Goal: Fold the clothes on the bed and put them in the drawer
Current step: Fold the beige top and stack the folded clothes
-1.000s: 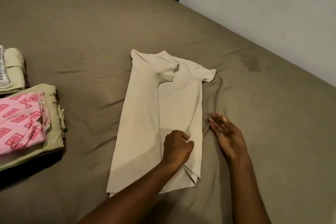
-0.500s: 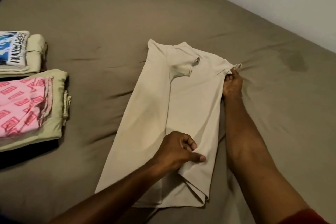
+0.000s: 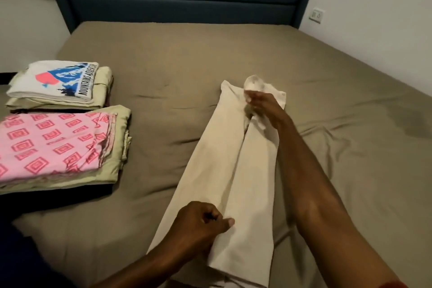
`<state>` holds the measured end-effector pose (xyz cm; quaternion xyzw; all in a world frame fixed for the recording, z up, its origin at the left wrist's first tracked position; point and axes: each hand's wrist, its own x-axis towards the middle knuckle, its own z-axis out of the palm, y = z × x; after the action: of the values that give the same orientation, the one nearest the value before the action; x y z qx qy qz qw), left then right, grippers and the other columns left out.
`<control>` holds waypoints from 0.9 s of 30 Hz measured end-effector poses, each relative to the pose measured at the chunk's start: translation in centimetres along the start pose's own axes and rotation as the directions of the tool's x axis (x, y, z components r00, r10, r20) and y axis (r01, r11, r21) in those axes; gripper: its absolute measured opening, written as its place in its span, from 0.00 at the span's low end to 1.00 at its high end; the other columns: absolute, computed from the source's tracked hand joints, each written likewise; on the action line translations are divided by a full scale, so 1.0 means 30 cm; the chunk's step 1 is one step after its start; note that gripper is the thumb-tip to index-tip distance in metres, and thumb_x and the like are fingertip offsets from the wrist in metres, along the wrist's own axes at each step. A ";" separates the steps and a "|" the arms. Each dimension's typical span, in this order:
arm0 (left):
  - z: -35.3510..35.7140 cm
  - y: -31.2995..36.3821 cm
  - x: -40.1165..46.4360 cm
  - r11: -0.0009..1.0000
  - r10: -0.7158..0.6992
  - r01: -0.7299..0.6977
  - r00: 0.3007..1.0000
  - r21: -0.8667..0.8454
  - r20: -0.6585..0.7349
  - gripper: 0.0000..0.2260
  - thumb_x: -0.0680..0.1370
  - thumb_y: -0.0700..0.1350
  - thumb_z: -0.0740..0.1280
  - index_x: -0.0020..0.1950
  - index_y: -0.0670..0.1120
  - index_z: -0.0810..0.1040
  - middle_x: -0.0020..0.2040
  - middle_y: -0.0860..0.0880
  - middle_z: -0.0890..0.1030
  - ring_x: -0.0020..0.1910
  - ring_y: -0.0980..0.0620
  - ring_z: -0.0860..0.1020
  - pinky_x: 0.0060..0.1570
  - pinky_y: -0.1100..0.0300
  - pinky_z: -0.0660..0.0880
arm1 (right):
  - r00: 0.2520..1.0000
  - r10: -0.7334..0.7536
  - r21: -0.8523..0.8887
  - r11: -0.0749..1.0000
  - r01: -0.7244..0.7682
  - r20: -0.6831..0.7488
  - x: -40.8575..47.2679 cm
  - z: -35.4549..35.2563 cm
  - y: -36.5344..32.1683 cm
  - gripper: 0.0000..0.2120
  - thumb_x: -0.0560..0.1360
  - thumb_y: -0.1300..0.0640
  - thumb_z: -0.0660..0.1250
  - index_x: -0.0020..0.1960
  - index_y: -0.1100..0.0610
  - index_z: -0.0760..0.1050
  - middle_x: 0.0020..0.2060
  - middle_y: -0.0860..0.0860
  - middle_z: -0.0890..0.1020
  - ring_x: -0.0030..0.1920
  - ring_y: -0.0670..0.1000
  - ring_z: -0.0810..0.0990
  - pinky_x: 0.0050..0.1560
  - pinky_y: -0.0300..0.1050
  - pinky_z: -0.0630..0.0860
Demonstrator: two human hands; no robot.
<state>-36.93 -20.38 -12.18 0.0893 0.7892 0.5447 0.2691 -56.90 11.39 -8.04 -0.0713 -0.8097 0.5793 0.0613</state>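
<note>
Clothes lie on the olive-sheeted bed [image 3: 187, 58]: two folded stacks [image 3: 60, 142] at the left, a cream T-shirt [image 3: 233, 170] mid-bed, both sides folded inward. Right hand [image 3: 264, 106] grips its blurred sleeve up near the collar; left hand [image 3: 198, 222] pinches the near fold.

White folded T-shirt [image 3: 52, 83], top of far stack: printed "MOUNTAINS ADVENTURE", final letters partly unclear; no other legible text.
</note>
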 end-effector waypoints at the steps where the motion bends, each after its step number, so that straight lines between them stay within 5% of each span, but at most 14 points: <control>1: -0.025 -0.022 -0.014 0.999 -0.009 0.009 1.000 0.031 -0.013 0.16 0.71 0.53 0.80 0.39 0.41 0.81 0.28 0.46 0.80 0.26 0.53 0.78 0.29 0.61 0.74 | 1.000 0.016 -0.092 0.996 -0.015 0.017 0.023 0.019 0.007 0.14 0.78 0.60 0.72 0.64 0.57 0.82 0.47 0.46 0.87 0.42 0.40 0.83 0.47 0.37 0.78; 4: -0.084 -0.086 -0.040 0.995 -0.045 0.042 0.998 0.087 0.035 0.14 0.69 0.51 0.82 0.43 0.45 0.82 0.33 0.45 0.85 0.30 0.53 0.83 0.37 0.60 0.79 | 0.989 -0.075 -0.363 0.931 0.025 -0.124 0.047 0.050 0.044 0.11 0.78 0.50 0.70 0.56 0.52 0.85 0.56 0.48 0.87 0.60 0.47 0.83 0.65 0.52 0.75; 8: -0.112 -0.136 -0.047 0.996 -0.056 0.046 0.991 0.080 0.124 0.11 0.66 0.48 0.82 0.42 0.49 0.82 0.33 0.47 0.85 0.35 0.53 0.85 0.44 0.59 0.81 | 0.967 -0.120 -0.698 0.712 -0.072 -0.223 -0.221 0.125 0.251 0.33 0.82 0.35 0.56 0.78 0.57 0.67 0.77 0.60 0.68 0.77 0.61 0.67 0.73 0.59 0.67; 10: -0.120 -0.137 -0.046 0.995 -0.066 0.053 0.983 0.085 0.169 0.12 0.65 0.48 0.82 0.42 0.50 0.83 0.34 0.48 0.85 0.36 0.55 0.85 0.44 0.60 0.81 | 0.975 -0.071 -0.791 0.598 -0.128 -0.212 -0.404 0.181 0.361 0.37 0.83 0.32 0.46 0.83 0.55 0.58 0.82 0.59 0.56 0.82 0.60 0.57 0.78 0.60 0.59; 15: -0.123 -0.126 -0.061 0.992 -0.091 0.071 0.974 0.102 0.209 0.15 0.64 0.45 0.84 0.43 0.45 0.82 0.34 0.49 0.85 0.32 0.57 0.83 0.36 0.66 0.76 | 0.995 -0.020 -0.836 0.543 -0.072 -0.099 -0.806 0.303 0.315 0.34 0.82 0.30 0.37 0.84 0.43 0.41 0.83 0.48 0.39 0.83 0.49 0.41 0.82 0.50 0.44; 21: -0.168 -0.137 -0.102 0.998 -0.040 0.050 0.962 -0.032 0.270 0.11 0.72 0.39 0.79 0.48 0.40 0.79 0.34 0.41 0.85 0.31 0.43 0.85 0.35 0.52 0.82 | 0.993 -0.035 -0.817 0.573 -0.070 -0.109 -1.183 0.459 0.203 0.31 0.85 0.36 0.44 0.85 0.45 0.43 0.84 0.45 0.44 0.83 0.46 0.43 0.81 0.48 0.46; 24: -0.250 -0.173 -0.064 0.976 0.172 -0.189 0.973 0.105 0.151 0.10 0.73 0.38 0.78 0.48 0.49 0.80 0.37 0.49 0.85 0.32 0.52 0.83 0.33 0.55 0.81 | 0.985 -0.037 -0.601 0.796 -0.071 -0.166 -1.280 0.453 0.144 0.21 0.87 0.48 0.57 0.80 0.45 0.66 0.79 0.40 0.66 0.79 0.44 0.64 0.78 0.47 0.60; 25: -0.299 -0.190 -0.036 0.896 0.340 -0.356 0.934 0.266 0.108 0.14 0.72 0.38 0.77 0.51 0.54 0.80 0.42 0.53 0.86 0.38 0.55 0.84 0.37 0.57 0.81 | 0.959 0.011 -0.408 0.904 -0.131 -0.282 -1.297 0.426 0.127 0.17 0.86 0.55 0.62 0.73 0.47 0.76 0.72 0.41 0.76 0.74 0.45 0.73 0.76 0.50 0.67; 27: -0.398 -0.229 0.024 0.527 0.619 -0.607 0.754 0.595 0.222 0.24 0.70 0.37 0.74 0.62 0.56 0.80 0.61 0.52 0.82 0.59 0.51 0.81 0.51 0.57 0.81 | 0.892 0.084 -0.200 0.961 -0.190 -0.445 -1.306 0.348 0.107 0.17 0.82 0.66 0.66 0.64 0.50 0.83 0.62 0.44 0.84 0.67 0.49 0.80 0.71 0.54 0.74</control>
<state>-42.73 -32.45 -15.52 0.4411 0.8440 0.3052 0.0073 -20.18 -4.59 -15.09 -0.2620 -0.8323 0.4505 0.1891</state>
